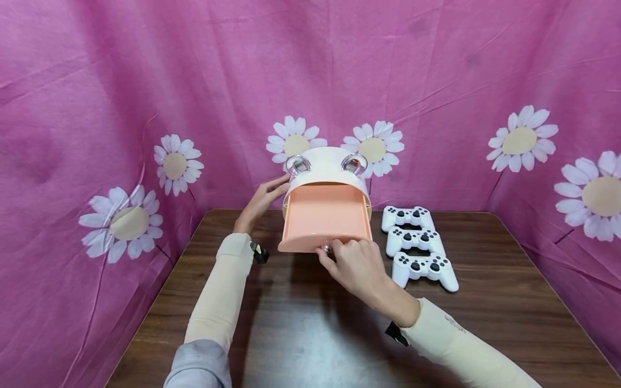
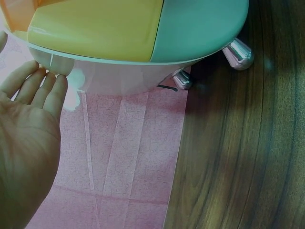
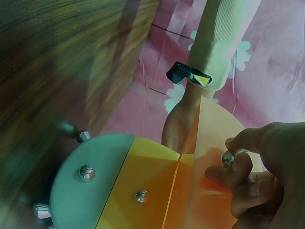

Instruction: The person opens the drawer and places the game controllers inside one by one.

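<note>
A small white drawer cabinet (image 1: 326,161) with two silver rings on top stands at the back middle of the table. Its upper peach drawer (image 1: 327,210) is pulled well out, and the part of its inside that shows in the head view is bare. My right hand (image 1: 359,267) pinches that drawer's round silver knob (image 3: 228,158) between thumb and fingers. Against the cabinet's left side, my left hand (image 1: 264,199) rests its nearly straight fingertips. Below the peach drawer, a yellow drawer (image 3: 138,176) and a green drawer (image 3: 97,162) are closed, each with a silver knob.
Three white game controllers (image 1: 417,242) lie in a column right of the cabinet. Short silver feet (image 2: 238,53) hold the cabinet above the wooden table (image 1: 301,334). A pink cloth (image 1: 330,70) with white daisies hangs behind and on both sides.
</note>
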Demonstrator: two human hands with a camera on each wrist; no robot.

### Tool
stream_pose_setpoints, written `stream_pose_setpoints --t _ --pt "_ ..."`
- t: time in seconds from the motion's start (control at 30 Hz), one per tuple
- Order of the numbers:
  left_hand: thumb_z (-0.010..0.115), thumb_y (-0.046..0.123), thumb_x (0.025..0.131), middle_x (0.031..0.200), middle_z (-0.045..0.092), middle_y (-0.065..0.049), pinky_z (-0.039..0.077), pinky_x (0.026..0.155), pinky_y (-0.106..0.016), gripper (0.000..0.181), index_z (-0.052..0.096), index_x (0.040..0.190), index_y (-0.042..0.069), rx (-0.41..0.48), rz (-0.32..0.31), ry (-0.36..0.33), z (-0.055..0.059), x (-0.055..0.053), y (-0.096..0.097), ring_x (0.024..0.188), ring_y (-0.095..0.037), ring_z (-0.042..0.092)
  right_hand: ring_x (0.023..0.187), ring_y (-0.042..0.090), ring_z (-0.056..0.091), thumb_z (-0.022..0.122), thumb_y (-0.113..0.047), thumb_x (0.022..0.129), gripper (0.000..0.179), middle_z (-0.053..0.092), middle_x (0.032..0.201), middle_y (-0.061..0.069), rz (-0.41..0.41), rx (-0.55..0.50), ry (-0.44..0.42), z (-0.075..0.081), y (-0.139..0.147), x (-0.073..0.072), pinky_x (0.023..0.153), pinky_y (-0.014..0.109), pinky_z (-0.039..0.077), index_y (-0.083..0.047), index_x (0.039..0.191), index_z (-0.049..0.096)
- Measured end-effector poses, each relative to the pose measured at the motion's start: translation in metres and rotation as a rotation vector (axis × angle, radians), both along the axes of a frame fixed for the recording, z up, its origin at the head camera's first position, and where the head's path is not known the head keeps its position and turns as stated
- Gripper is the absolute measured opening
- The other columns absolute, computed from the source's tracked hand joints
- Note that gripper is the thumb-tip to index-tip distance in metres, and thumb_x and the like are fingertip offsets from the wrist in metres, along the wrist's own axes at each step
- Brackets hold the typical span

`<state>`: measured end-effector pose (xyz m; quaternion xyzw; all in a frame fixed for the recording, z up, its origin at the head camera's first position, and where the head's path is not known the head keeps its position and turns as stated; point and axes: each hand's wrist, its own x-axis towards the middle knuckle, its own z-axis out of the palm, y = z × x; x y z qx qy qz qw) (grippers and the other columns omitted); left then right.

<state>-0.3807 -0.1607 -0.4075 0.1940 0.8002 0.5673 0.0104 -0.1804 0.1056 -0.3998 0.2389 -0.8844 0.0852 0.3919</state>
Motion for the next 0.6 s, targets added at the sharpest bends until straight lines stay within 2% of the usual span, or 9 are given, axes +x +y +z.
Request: stream_pose_setpoints --t 0.37,0.47,0.6 --pt "0.064 0.053 0.104 0.169 0.046 0.001 0.027 0.135 -0.046 0.061 0.053 0.159 0.027 -0.002 -0.003 0.006 -0.001 -0.001 0.000 0.161 -0.019 0.034 0.047 0.034 0.056 0.079 -0.049 0.094 0.042 0.049 0.046 -0.001 0.029 0.010 -0.057 0.004 0.008 0.001 0.037 0.043 0.041 -0.018 0.068 0.065" --pt "0.064 0.050 0.104 0.169 0.046 0.001 0.026 0.135 -0.046 0.061 0.053 0.159 0.025 0.018 -0.007 0.009 -0.001 -0.001 0.001 0.161 -0.021 0.034 0.047 0.030 0.056 0.078 -0.044 0.095 0.039 0.050 0.048 -0.003 0.057 -0.004 -0.100 0.009 0.012 0.002 0.037 0.041 0.039 -0.018 0.068 0.066" --pt "0.063 0.042 0.107 0.168 0.047 -0.002 0.028 0.134 -0.047 0.058 0.052 0.159 0.020 0.035 -0.019 0.024 -0.001 -0.001 0.001 0.160 -0.024 0.036 0.047 0.020 0.056 0.078 -0.036 0.095 0.030 0.060 0.055 -0.007 0.128 -0.051 -0.148 0.017 0.021 0.002 0.040 0.036 0.041 -0.020 0.071 0.070"
